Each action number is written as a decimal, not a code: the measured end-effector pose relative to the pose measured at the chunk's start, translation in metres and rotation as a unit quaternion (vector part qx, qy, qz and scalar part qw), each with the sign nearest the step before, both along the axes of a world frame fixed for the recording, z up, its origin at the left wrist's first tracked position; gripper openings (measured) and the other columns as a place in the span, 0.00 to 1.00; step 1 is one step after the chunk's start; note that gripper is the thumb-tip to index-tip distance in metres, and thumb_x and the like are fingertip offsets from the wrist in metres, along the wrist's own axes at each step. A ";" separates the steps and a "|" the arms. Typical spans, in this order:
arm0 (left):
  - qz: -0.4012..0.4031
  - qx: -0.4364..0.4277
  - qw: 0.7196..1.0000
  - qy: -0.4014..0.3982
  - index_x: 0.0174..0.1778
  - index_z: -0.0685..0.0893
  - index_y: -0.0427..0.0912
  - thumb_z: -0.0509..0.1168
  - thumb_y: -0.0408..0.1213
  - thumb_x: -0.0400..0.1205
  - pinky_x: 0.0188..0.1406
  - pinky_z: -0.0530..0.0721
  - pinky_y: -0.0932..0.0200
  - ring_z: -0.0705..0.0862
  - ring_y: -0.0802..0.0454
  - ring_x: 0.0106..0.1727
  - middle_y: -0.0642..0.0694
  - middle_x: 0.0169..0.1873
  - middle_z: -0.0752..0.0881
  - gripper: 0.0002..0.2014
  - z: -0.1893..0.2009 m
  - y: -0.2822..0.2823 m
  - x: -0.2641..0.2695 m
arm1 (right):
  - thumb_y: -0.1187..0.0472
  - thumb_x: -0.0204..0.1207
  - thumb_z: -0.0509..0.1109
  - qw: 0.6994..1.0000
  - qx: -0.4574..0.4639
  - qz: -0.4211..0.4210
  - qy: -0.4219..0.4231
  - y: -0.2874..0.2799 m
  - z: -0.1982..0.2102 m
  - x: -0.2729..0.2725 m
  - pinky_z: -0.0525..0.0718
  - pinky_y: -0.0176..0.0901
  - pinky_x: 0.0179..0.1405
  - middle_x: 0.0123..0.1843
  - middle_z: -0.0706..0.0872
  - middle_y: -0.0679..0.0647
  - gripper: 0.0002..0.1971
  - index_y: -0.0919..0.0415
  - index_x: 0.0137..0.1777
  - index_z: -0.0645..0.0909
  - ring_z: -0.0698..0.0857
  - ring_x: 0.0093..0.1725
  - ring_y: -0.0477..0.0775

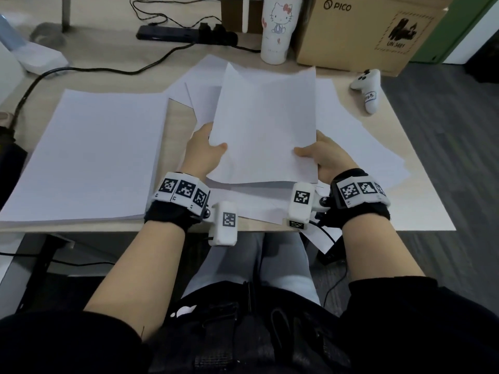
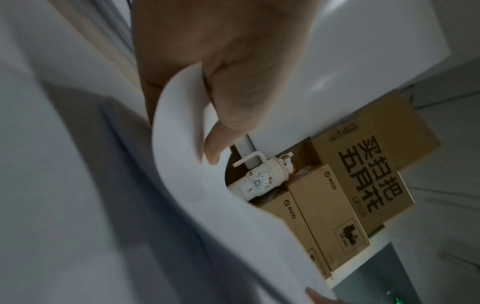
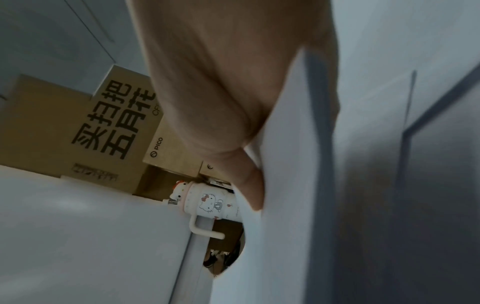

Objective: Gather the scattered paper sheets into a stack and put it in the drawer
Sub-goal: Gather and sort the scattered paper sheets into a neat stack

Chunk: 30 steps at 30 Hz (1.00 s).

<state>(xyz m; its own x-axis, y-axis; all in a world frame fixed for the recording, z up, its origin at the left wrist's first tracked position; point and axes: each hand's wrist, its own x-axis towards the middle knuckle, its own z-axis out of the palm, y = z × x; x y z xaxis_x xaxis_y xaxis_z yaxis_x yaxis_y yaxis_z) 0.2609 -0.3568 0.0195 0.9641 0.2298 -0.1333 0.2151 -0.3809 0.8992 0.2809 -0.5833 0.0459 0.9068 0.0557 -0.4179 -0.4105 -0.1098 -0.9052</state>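
Note:
I hold a thin bundle of white paper sheets (image 1: pixel 266 125) raised above the desk, tilted toward me. My left hand (image 1: pixel 205 151) pinches its lower left edge, thumb on top. My right hand (image 1: pixel 321 157) pinches its lower right edge the same way. The left wrist view shows my left thumb (image 2: pixel 233 115) pressing on a curling sheet (image 2: pixel 182 144). In the right wrist view my right thumb (image 3: pixel 241 164) lies against the sheet edge (image 3: pixel 285 164). More loose sheets (image 1: pixel 359 136) lie scattered under and around the bundle. A thick neat paper stack (image 1: pixel 89 157) sits at the left. No drawer is in view.
A white cartoon-cat tumbler (image 1: pixel 278 28) and a cardboard PICO box (image 1: pixel 370 31) stand at the desk's back. A white controller (image 1: pixel 368 90) lies at the right. A power strip (image 1: pixel 186 35) and a black cable (image 1: pixel 108 68) run across the back left.

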 end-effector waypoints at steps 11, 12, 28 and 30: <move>0.076 -0.117 0.981 -0.131 0.57 0.76 0.43 0.63 0.29 0.80 0.60 0.83 0.52 0.85 0.48 0.55 0.42 0.57 0.85 0.11 0.043 -0.006 0.014 | 0.79 0.78 0.61 0.969 0.068 0.013 -0.236 -0.015 0.031 -0.019 0.85 0.38 0.46 0.50 0.88 0.47 0.20 0.55 0.61 0.77 0.87 0.47 0.45; 0.081 -0.135 0.974 -0.161 0.53 0.74 0.47 0.61 0.27 0.80 0.58 0.83 0.55 0.84 0.50 0.52 0.45 0.53 0.84 0.11 0.048 -0.009 0.013 | 0.78 0.78 0.62 0.966 0.071 0.007 -0.248 -0.017 0.032 -0.019 0.85 0.39 0.47 0.49 0.88 0.47 0.19 0.56 0.60 0.78 0.88 0.47 0.46; -0.041 -0.238 0.953 -0.184 0.47 0.72 0.49 0.59 0.29 0.71 0.50 0.77 0.67 0.80 0.60 0.48 0.53 0.46 0.80 0.12 0.044 -0.045 -0.019 | 0.66 0.59 0.79 0.964 0.113 -0.076 -0.228 -0.033 0.018 -0.037 0.85 0.45 0.49 0.42 0.91 0.52 0.10 0.59 0.42 0.88 0.88 0.45 0.54; -0.039 -0.240 0.952 -0.186 0.46 0.73 0.48 0.58 0.30 0.68 0.50 0.77 0.65 0.79 0.57 0.48 0.53 0.45 0.80 0.13 0.046 -0.041 -0.019 | 0.67 0.60 0.79 0.961 0.119 -0.077 -0.236 -0.034 0.020 -0.038 0.85 0.48 0.51 0.40 0.91 0.52 0.07 0.59 0.39 0.89 0.88 0.44 0.55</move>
<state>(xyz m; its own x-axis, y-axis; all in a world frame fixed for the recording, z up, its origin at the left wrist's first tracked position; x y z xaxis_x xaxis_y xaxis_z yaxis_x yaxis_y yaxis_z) 0.2420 -0.3974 0.0653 0.9766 0.1546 0.1497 -0.1651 0.0920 0.9820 0.2427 -0.6174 0.0664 0.9975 -0.0505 0.0499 0.0571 0.1529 -0.9866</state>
